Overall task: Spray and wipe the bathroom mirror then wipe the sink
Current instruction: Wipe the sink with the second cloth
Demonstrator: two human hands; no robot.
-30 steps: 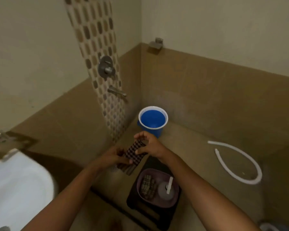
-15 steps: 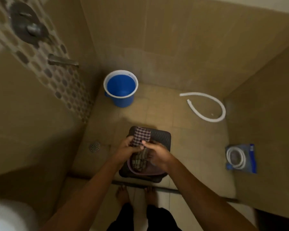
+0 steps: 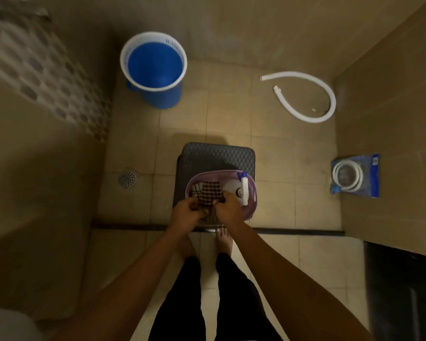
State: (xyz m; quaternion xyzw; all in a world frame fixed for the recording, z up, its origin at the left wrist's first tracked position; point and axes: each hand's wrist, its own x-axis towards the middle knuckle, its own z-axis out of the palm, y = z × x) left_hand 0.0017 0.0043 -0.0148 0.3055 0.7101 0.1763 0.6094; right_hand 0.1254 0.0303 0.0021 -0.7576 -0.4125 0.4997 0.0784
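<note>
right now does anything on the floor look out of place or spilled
No spill shows. The odd item is a loose white hose lying curled on the tiles near the far right corner, connected to nothing. A packaged hose also sits on the floor by the right wall. The bucket stands upright.

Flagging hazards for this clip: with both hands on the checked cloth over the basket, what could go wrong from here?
1. The purple basket sits at the near edge of the dark stool; pressing with the left hand and right hand might tip it.
2. The checked cloth could knock the spray bottle beside it.
3. Bare feet on the tile floor could slip.
</note>
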